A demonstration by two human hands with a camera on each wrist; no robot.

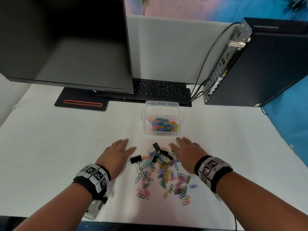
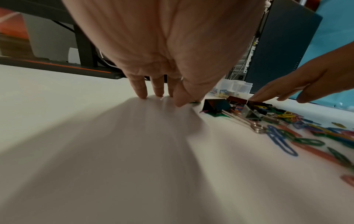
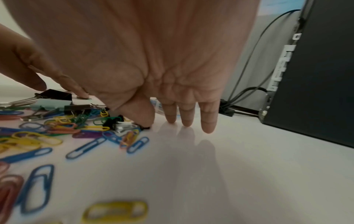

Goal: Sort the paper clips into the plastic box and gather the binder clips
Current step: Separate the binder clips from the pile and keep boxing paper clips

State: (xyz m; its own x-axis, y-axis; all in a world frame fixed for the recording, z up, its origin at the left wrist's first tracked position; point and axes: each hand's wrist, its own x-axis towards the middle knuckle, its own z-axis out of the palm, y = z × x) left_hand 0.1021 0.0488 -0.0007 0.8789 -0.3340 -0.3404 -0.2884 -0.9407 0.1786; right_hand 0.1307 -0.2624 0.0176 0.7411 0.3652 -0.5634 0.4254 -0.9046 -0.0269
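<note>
From the head view, the left hand (image 1: 116, 151) and the right hand (image 1: 186, 153) lie palm down on the white tabletop (image 1: 50, 147), one on each side of a loose heap of coloured wire paper clips (image 1: 164, 179); the fingers of both are straight and close together and hold nothing; several black metal binder clips (image 1: 135, 159) lie mixed into the far end of the heap, between the two hands, and how many there are is hard to make out in the tangle; the clear plastic box (image 1: 161, 104) stands just beyond the hands, with more coloured clips lying on its floor; behind it a black keyboard (image 1: 160, 89) is partly covered by a dark monitor (image 1: 66, 39), and a black computer tower (image 1: 266, 67) is cut off at the right edge.

From the left wrist view, the left hand's fingertips (image 2: 141, 94) touch the tabletop just beside a black binder clip with silver wire handles (image 2: 214, 107); the box is mostly hidden behind the thumb; the near clips are blurred.

From the right wrist view, the right hand's fingertips (image 3: 207, 127) rest straight on the tabletop; the thumb tip sits against the edge of the heap, and whether it presses a clip there cannot be told; the nearest clips are out of focus and cut off at the left edge.
</note>
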